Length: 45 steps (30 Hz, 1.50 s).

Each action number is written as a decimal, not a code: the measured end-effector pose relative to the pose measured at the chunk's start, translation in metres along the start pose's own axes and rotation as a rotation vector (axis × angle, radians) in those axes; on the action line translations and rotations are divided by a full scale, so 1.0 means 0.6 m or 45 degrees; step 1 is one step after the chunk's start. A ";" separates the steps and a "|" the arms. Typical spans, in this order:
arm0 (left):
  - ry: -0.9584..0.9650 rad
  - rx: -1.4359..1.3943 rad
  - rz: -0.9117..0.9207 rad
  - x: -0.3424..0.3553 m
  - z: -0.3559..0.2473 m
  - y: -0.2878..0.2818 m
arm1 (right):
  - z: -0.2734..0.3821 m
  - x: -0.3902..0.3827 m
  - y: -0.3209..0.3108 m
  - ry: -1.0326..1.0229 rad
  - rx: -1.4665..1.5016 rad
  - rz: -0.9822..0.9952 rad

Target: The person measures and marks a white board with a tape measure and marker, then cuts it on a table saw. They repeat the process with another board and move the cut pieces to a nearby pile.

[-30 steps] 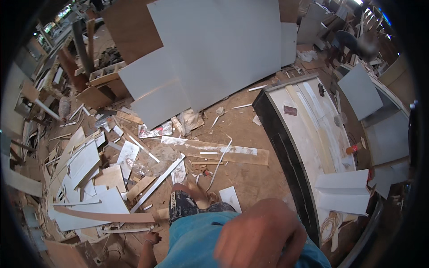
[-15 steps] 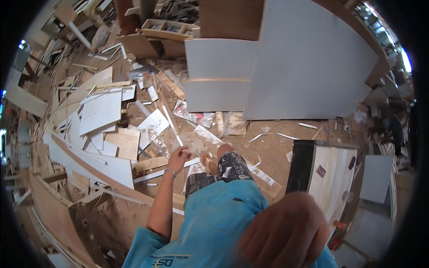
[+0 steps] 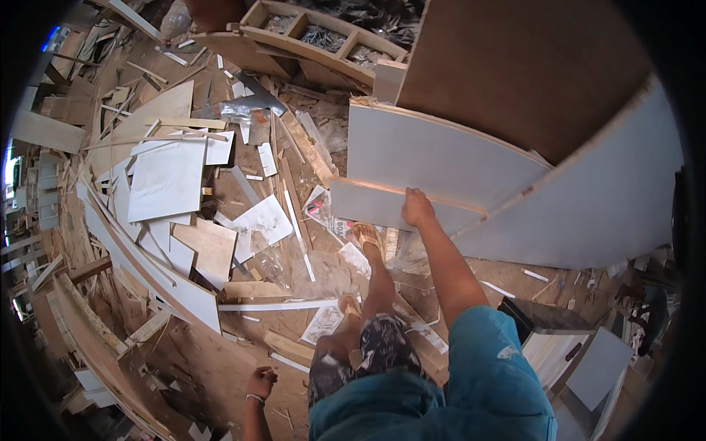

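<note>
My right hand [image 3: 418, 208] is closed on the top edge of a low grey panel [image 3: 366, 203], with the arm stretched forward. Behind that panel stands a taller grey panel [image 3: 441, 143] with a raw wood edge. A large grey sheet [image 3: 581, 209] meets both on the right. My left hand [image 3: 262, 382] hangs low on the left, its fingers loosely curled and apart, with nothing visible in them. It is nearest to the dusty floor and some wood strips.
White board offcuts [image 3: 168, 176] lie piled on the left. A wooden tray [image 3: 294, 28] with compartments of metal bits sits at the back. Wood strips and plastic scraps litter the floor around my feet. A dark-edged cabinet piece [image 3: 544, 317] is at the right.
My right hand has gone from close to my body out to the low panel and taken hold of its edge. My left hand has dropped back. I am nearer the panels.
</note>
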State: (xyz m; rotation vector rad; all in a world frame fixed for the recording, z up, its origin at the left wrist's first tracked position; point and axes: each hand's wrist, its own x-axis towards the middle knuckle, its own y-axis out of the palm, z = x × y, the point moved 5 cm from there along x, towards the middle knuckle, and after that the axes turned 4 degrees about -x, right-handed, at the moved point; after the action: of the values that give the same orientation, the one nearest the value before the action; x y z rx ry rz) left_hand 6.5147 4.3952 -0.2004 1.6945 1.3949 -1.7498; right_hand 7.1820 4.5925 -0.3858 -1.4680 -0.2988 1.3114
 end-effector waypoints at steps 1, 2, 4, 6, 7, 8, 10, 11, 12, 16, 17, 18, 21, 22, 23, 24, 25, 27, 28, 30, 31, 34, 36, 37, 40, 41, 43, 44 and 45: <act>-0.051 0.037 0.059 0.011 -0.014 0.023 | 0.000 0.035 0.016 0.027 -0.008 0.079; 0.059 0.252 0.109 0.026 -0.043 0.046 | 0.010 0.053 0.038 0.030 -0.033 0.069; 0.289 0.701 0.221 0.075 -0.171 0.095 | 0.021 0.056 0.092 0.047 -0.064 0.044; 0.383 0.903 0.125 0.150 -0.315 0.150 | 0.025 0.029 0.135 0.048 -0.168 -0.163; 0.500 0.974 0.158 0.186 -0.413 0.189 | 0.017 0.022 0.144 0.059 -0.229 -0.270; 0.627 0.933 0.122 0.221 -0.484 0.218 | 0.018 0.024 0.146 0.042 -0.211 -0.224; 0.932 0.870 0.070 0.294 -0.606 0.281 | 0.021 0.021 0.140 0.019 -0.182 -0.149; 1.131 0.819 0.088 0.294 -0.687 0.325 | 0.010 0.011 0.146 0.023 -0.182 -0.175; 1.216 0.932 0.105 0.313 -0.736 0.362 | 0.011 0.010 0.148 -0.004 -0.183 -0.218; 1.397 1.258 -0.071 0.382 -0.821 0.473 | 0.026 -0.028 0.144 0.019 -0.102 -0.092; 1.412 1.353 -0.125 0.406 -0.816 0.487 | 0.031 -0.028 0.136 -0.006 -0.090 -0.096; 1.430 1.454 -0.171 0.426 -0.811 0.501 | 0.032 -0.028 0.132 -0.020 -0.076 -0.098; 1.308 1.533 -0.037 0.463 -0.827 0.534 | 0.014 -0.029 0.138 -0.036 -0.098 -0.165; 1.215 1.581 0.046 0.469 -0.839 0.545 | 0.006 -0.028 0.143 -0.036 -0.116 -0.196; 1.242 1.629 0.010 0.477 -0.840 0.545 | 0.006 -0.023 0.138 -0.065 -0.076 -0.176; 1.273 1.671 -0.023 0.485 -0.841 0.550 | -0.003 -0.010 0.121 -0.093 -0.042 -0.156; 1.301 1.712 -0.059 0.491 -0.841 0.552 | -0.008 0.007 0.105 -0.123 -0.008 -0.136; 1.373 1.623 -0.041 0.498 -0.849 0.556 | -0.074 0.034 0.102 0.051 -0.096 -0.174; 1.412 1.578 -0.027 0.499 -0.854 0.557 | -0.114 0.041 0.103 0.144 -0.142 -0.195; 1.361 1.628 0.106 0.507 -0.857 0.556 | -0.180 0.056 0.113 0.162 -0.221 -0.005; 1.334 1.657 0.177 0.513 -0.858 0.557 | -0.204 0.065 0.110 0.155 -0.282 0.101; 1.403 1.805 0.323 0.513 -0.864 0.548 | -0.273 0.072 0.121 0.199 -0.410 0.389; 1.409 1.816 0.360 0.491 -0.880 0.541 | -0.290 0.077 0.111 0.200 -0.462 0.465; 1.413 1.814 0.369 0.476 -0.890 0.528 | -0.283 0.076 0.092 0.167 -0.484 0.449; 1.403 1.831 0.438 0.400 -0.929 0.475 | -0.257 0.047 0.028 0.083 -0.448 0.444; 1.421 1.852 0.449 0.373 -0.950 0.449 | -0.245 0.035 -0.002 0.065 -0.417 0.436; 1.477 1.833 0.422 0.342 -0.976 0.370 | -0.178 0.026 -0.073 -0.064 -0.345 0.393; 1.497 1.836 0.404 0.314 -1.000 0.327 | -0.145 0.016 -0.113 -0.116 -0.314 0.366; 1.470 1.918 0.369 0.289 -1.029 0.287 | -0.118 0.013 -0.145 -0.132 -0.263 0.299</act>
State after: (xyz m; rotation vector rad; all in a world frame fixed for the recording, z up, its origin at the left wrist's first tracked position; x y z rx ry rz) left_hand 6.9604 4.8755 -0.3088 3.7148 -0.4834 -1.6184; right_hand 7.2817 4.5937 -0.3337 -1.6489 -0.3462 1.5864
